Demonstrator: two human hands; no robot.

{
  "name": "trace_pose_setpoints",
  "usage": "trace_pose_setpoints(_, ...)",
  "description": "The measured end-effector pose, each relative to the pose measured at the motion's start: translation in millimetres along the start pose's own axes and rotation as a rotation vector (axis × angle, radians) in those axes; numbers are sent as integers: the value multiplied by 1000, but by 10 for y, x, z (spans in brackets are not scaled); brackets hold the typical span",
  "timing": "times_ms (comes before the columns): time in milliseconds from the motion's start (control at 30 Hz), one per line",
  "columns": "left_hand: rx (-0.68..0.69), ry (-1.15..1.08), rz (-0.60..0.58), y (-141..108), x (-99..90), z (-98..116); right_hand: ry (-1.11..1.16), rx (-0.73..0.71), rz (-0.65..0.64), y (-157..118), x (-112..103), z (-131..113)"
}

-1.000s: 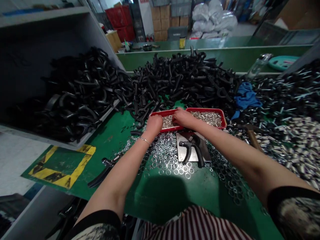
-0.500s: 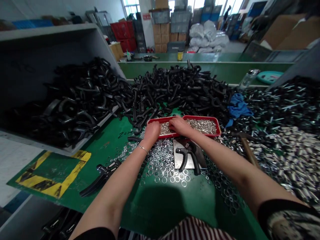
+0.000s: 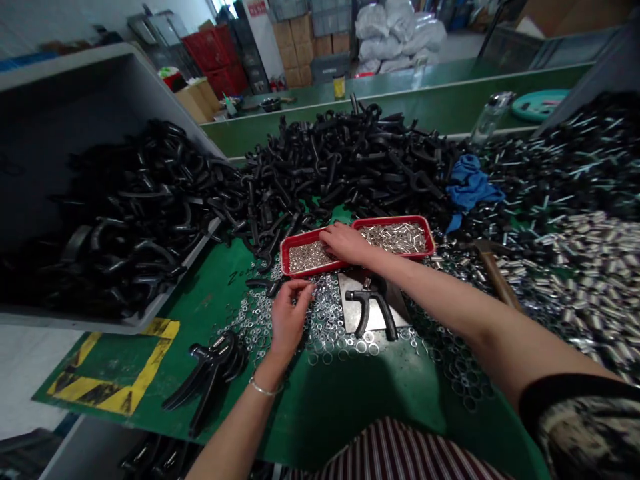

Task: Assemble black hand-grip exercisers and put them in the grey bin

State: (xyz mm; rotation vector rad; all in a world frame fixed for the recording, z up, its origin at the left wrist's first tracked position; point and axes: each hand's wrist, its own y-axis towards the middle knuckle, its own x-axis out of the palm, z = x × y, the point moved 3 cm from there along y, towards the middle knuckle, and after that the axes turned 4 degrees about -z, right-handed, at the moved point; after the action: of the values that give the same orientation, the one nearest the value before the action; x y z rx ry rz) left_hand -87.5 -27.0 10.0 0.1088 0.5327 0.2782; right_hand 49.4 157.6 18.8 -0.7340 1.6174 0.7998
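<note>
Left hand (image 3: 287,319) has moved from left red tray (image 3: 315,271) to loose rings (image 3: 327,327), mid-frame; near-pinched, load unclear | right hand (image 3: 347,245) alone remains at tray, centre | its grip: cannot tell

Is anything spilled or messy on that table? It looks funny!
The small metal rings look spilled: they lie scattered loose on the green tabletop, around the left hand, outside the red trays. Maybe they're kept that way for working. The blue cloth looks odd too, crumpled beside the black parts. Nothing looks clearly broken.
</note>
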Motion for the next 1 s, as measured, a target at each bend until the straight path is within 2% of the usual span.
trace_pose_setpoints(133, 129, 120, -224, -89, 326, 290, 43, -126, -99, 38, -5, 15)
trace_pose_setpoints(233, 275, 337, -363, -41, 595, 456, 59, -132, -116, 83, 15, 55)
trace_pose_setpoints(300, 327, 479, -417, -12, 732, 512, 78, -111, -106, 91, 28, 70)
trace_pose_setpoints(400, 369, 610, -447, 6, 855, 551, 136, -84, -77, 66, 38, 67)
trace_pose_setpoints(533, 418, 707, -442, 17, 924, 576, 266, -60, -23, 32, 26, 45)
trace_pose_setpoints(733, 551, 878, -479, 34, 1010, 577, 523, 21, 106, -22, -126, 87)
trace_pose_setpoints(833, 662, 954, -527, 25, 1047, 599, 903, 132, 143, -302, -224, 137)
trace_pose_setpoints(933, 768, 997, -570, 16, 1071, 610, 1377, 282, 129, -837, -263, 163)
trace_pose_setpoints(1000, 824, 989, -587, 11, 1072, 584, 1481, 360, 128, -1258, -273, 166)
